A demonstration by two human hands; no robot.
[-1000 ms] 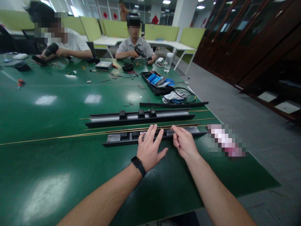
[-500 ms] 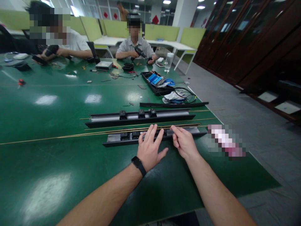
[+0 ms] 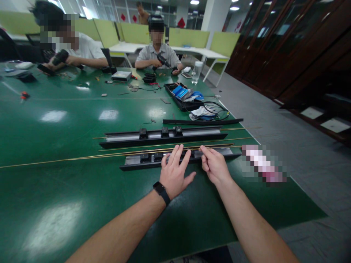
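My left hand (image 3: 175,172) has a dark watch on its wrist. Its fingers are spread over the near black rail (image 3: 142,167), with the fingertips at a bundle of thin brass-coloured rods (image 3: 82,158). To its right, my right hand (image 3: 215,164) is closed, thumb and index finger pinched on the rods above the same rail. Small black blocks (image 3: 145,157) sit in the rail's silvery channel, partly hidden by my left hand. A second black rail (image 3: 164,140) with several black blocks lies just beyond, roughly parallel. Single thin rods lie beside it.
A thin black strip (image 3: 203,121) lies behind the rails. Farther back are gloves (image 3: 204,112) with a black cable and a black tray (image 3: 183,106) holding blue items. Two co-workers sit across the green table (image 3: 68,128) with power drills. A blurred pink item (image 3: 263,164) lies right.
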